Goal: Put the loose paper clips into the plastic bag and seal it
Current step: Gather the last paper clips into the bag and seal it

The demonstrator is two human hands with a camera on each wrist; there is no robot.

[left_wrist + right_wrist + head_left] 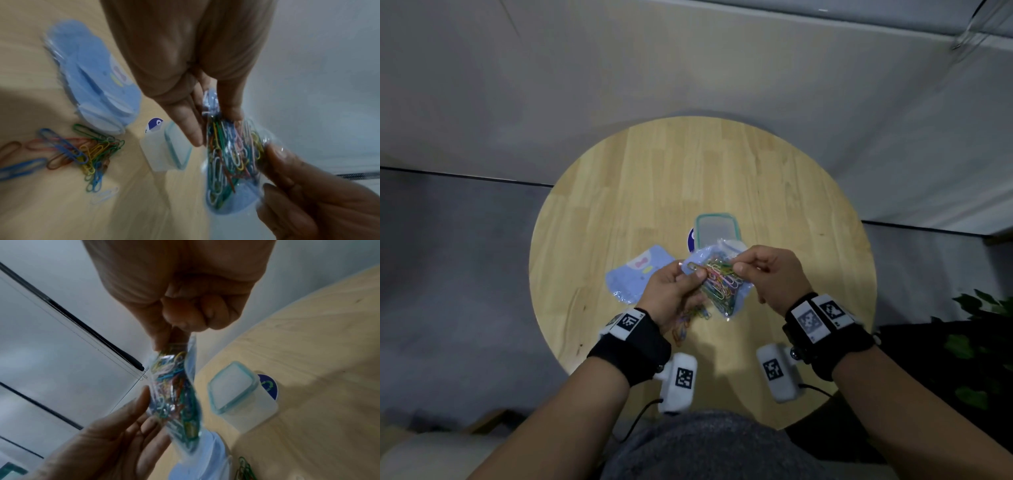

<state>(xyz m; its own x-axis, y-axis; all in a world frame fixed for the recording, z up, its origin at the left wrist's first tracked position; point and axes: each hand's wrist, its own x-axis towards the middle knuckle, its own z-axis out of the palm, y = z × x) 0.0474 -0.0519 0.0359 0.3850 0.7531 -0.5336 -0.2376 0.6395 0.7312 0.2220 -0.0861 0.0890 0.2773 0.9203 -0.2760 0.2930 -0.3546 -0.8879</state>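
Both hands hold a clear plastic bag [726,291] with a blue backing above the table; it is packed with coloured paper clips. My left hand [697,274] grips its left side, thumb [232,110] in front and fingers [185,128] behind. My right hand [738,265] pinches the bag [174,394] at its top edge, where clips show at the mouth. I cannot tell whether the mouth is sealed. A pile of loose paper clips [82,152] lies on the table, partly hidden under my left hand [690,320].
A second blue pack [635,277] lies flat to the left on the round wooden table [774,192]. Just beyond the hands stands a small clear container [717,229] with a teal rim, beside a blue sticker [267,384]. A plant [976,342] stands at the right.
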